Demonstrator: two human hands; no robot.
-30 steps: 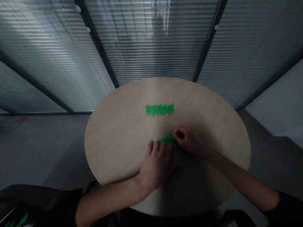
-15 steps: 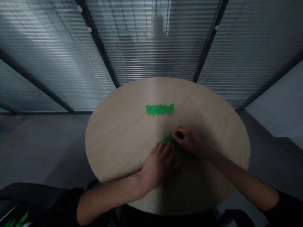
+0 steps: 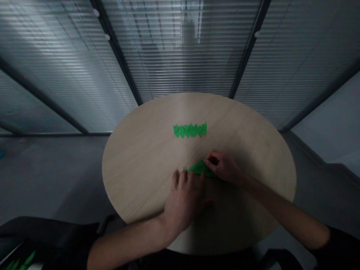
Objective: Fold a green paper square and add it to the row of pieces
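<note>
Down in the bottom left corner, a dark bag or seat [image 3: 42,234] has small green paper pieces [image 3: 21,261] poking up from it, too dim and cut off to make out well. Behind, a grey floor [image 3: 56,172] runs back to a glass wall [image 3: 180,60] with slatted blinds.

Toward the middle stands a round wooden table [image 3: 132,176]. Its far half carries a row of folded green paper pieces [image 3: 190,130], roughly eight of them, side by side and overlapping, with their points up and down; the row runs nearly level from left to right. That much looks finished, and how many more are to come cannot be told from this view.

On the near half, the left hand [image 3: 184,204] lies palm down, its fingers spread wide, with the tips on or just at the lower edge of a green paper piece [image 3: 200,168]. That piece is not part of the row. It lies on the table below the row, toward the near side, folded into a long wedge. Its long axis runs almost left to right, tilted slightly, with the narrow tip pointing left. At its right end, the right hand [image 3: 223,167] pinches the paper narrowly between thumb and curled fingers.
</note>
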